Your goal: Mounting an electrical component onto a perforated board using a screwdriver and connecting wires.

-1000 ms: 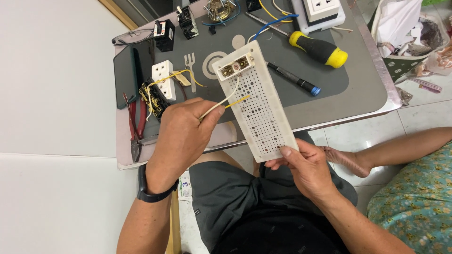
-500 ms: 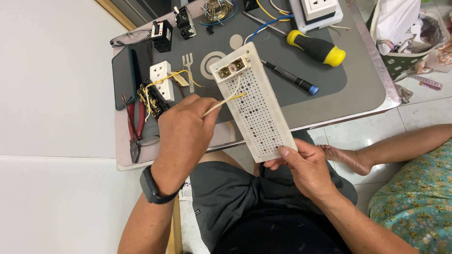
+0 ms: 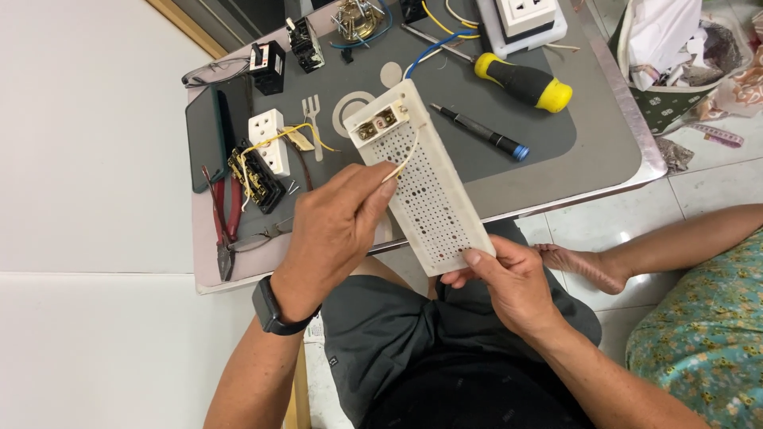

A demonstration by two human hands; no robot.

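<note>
A long white perforated plastic plate (image 3: 429,191) with a small terminal block (image 3: 376,127) at its far end is held over my lap. My right hand (image 3: 509,282) grips the plate's near end from below. My left hand (image 3: 334,234), with a black watch on the wrist, pinches a short yellow wire (image 3: 404,163) that curves up toward the terminal block.
On the low grey table (image 3: 604,151) lie a yellow-and-black screwdriver (image 3: 520,79), a thin black-and-blue screwdriver (image 3: 477,131), white sockets (image 3: 270,139) with yellow wires, red pliers (image 3: 222,230), a phone (image 3: 208,135) and glasses. Another person's bare foot (image 3: 576,266) and patterned clothing (image 3: 699,342) are at right.
The yellow wire's far end has swung up from lying across the plate to pointing at the terminal block. My left hand has shifted slightly toward me.
</note>
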